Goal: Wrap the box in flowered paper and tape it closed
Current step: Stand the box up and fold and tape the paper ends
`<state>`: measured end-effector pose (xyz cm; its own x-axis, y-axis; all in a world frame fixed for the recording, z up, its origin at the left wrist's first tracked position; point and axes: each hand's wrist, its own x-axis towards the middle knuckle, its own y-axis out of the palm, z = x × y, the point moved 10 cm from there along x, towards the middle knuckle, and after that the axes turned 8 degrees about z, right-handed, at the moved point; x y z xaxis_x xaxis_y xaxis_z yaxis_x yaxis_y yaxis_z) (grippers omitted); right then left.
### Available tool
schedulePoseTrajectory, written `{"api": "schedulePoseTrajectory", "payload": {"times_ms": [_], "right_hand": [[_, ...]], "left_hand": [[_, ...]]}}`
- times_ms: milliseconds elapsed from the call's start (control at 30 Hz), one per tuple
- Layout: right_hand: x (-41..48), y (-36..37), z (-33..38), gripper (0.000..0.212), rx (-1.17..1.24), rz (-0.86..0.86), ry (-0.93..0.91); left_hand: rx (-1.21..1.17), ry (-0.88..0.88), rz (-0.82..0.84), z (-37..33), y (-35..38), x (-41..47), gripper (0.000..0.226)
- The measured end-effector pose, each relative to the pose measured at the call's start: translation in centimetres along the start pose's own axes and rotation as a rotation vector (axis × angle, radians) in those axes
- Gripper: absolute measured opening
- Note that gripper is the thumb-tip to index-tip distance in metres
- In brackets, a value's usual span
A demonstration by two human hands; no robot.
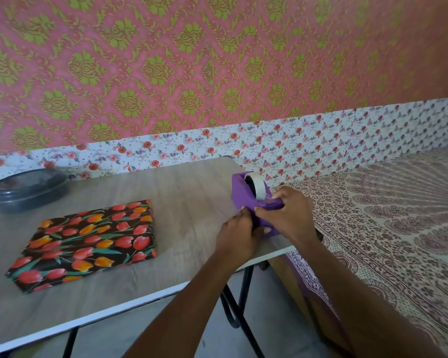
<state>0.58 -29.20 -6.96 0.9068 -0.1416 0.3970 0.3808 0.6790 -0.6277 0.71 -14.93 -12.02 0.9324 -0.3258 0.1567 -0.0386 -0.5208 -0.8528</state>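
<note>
A flat box wrapped in black paper with red and orange tulips [86, 241] lies on the left half of the wooden table [186, 192]. At the table's right edge stands a purple tape dispenser [243, 195] with a white tape roll [258, 186] in it. Both hands are at the dispenser's near end, apart from the box. My right hand [285, 213] is curled over the dispenser's cutter end from the right. My left hand [239, 235] grips the dispenser's near lower end, its thumb on the front face. The tape's free end is hidden between the fingers.
A dark round lidded container [26, 187] sits at the table's far left. A bed with a patterned cover [386, 215] runs along the right, close to the table edge. A floral-papered wall stands behind. The table's black folding legs [243, 288] show below its near edge.
</note>
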Motion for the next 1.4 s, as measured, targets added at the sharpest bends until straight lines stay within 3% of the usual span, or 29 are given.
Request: {"api": "schedulePoseTrajectory", "payload": {"times_ms": [233,333,433,533,667,900,1067,1167,1267,1400], "right_hand": [[0.2,0.5,-1.2,0.036,0.047,0.008,-0.011],[-0.5,0.2,-0.8,0.053,0.051,0.002,-0.035],[-1.9,-1.2,1.2,0.066,0.008,-0.110,-0.109],[-3.4,-1.2,3.6,0.056,0.043,-0.165,-0.187],[-5.1,0.7,7.4,0.042,0.115,-0.149,-0.207],[-7.4,8.7,13.3,0.031,0.267,0.006,-0.193],[-8.8,14.6,17.1,0.034,0.335,0.155,-0.204],[-9.4,17.2,19.4,0.037,0.316,0.229,-0.209],[-9.9,18.9,19.9,0.039,0.382,0.274,-0.167],[-8.7,18.4,18.6,0.036,0.418,0.179,-0.103]], "left_hand": [[-0.078,0.023,0.034,0.1,0.5,0.3,0.038],[-0.151,0.059,0.035,0.0,-0.5,-0.2,0.026],[-0.144,0.072,-0.077,0.9,-2.6,-1.4,0.024],[-0.132,0.060,-0.207,2.7,-5.3,-3.7,0.037],[-0.152,0.079,-0.383,5.1,-10.2,-8.2,0.032],[0.064,-0.079,-0.586,12.2,-18.7,-16.8,0.025],[0.177,-0.451,-0.687,20.6,-22.7,-22.8,0.037],[0.005,-0.660,-0.624,25.4,-22.3,-25.5,0.050],[-0.301,-0.622,-0.556,26.2,-21.4,-25.4,0.050],[-0.402,-0.527,-0.539,25.6,-21.4,-23.6,0.049]]}}
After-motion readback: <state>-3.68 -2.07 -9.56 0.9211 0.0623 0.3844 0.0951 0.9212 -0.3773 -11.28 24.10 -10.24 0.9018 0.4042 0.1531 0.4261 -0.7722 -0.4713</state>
